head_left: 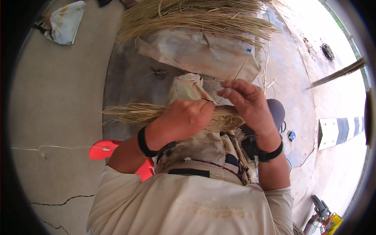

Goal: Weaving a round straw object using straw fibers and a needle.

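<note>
Across my lap lies a bundle of dry straw stalks [135,112], its loose ends fanning out to the left. My left hand [190,116] is closed over the bundle, knuckles up; what its fingers grip is hidden. A short dark thin piece shows at its fingertips. My right hand [247,101], raised slightly above the bundle's right part, pinches a thin straw stalk [241,71] between thumb and fingers. That stalk points up and to the right. Just beyond my left hand, a pale printed cloth or bag [185,87] stands crumpled.
A larger pile of straw [196,19] rests on a pale sack [188,51] ahead of me. Red plastic [102,149] shows at my left. To the right are a blue tape measure [291,136] and a black-and-white striped block [338,133]. A white bag [67,23] lies far left.
</note>
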The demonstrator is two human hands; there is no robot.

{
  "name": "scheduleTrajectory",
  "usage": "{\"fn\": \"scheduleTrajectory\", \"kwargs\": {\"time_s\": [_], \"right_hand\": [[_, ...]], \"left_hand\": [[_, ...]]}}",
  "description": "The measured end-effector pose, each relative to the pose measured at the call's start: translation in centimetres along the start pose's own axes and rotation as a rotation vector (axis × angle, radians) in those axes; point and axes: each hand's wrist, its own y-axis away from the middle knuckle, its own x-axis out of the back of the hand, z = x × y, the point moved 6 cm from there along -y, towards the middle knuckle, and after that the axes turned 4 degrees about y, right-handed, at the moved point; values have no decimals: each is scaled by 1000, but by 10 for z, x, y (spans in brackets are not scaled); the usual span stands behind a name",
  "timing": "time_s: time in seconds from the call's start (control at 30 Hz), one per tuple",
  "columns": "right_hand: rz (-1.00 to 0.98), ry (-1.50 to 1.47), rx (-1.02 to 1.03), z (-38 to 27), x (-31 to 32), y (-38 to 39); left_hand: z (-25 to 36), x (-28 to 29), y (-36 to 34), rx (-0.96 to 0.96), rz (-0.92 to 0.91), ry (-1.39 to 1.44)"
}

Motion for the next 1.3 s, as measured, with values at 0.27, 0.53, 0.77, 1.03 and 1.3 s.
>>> {"fn": "scheduleTrajectory", "kwargs": {"time_s": [0.27,0.53,0.77,1.03,1.3], "right_hand": [[-170,-1266,287,-22,47,40],[245,1121,130,-4,164,134],[985,1556,-70,35,425,272],[841,1137,-316,82,387,233],[-194,33,169,54,-3,41]], "left_hand": [[-69,19,21,226,-164,-129],[-179,108,96,478,-84,-369],[-234,152,179,734,-142,-478],[-162,87,119,474,-223,-84],[-24,5,7,112,-441,359]]}}
